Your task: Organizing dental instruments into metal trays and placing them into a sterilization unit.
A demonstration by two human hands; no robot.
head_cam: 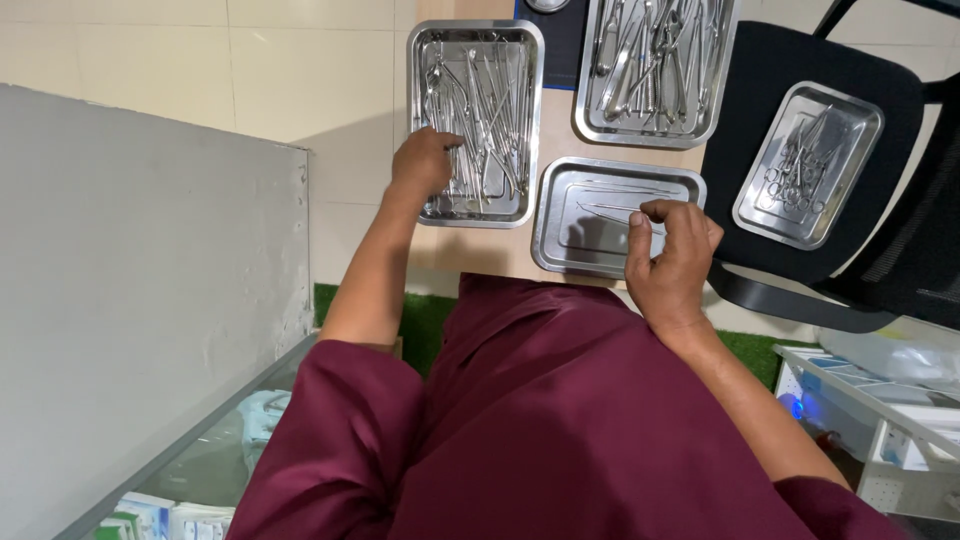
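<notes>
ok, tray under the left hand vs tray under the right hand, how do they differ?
The left tray is packed with steel instruments and lies lengthwise away from the person; the near tray holds only a few thin ones and lies crosswise. The left hand reaches into the first; the right hand pinches above the second. Both are rectangular steel trays.

Clinic: steel trays (620, 245) of surgical instruments (475, 95)

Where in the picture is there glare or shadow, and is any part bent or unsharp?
Head view: bright glare on the metal instruments in the left tray; the right hand throws a soft shadow into the nearly empty tray. The wide lens bends the grey panel edge and the tray on the chair. The left hand is sharp.
</notes>
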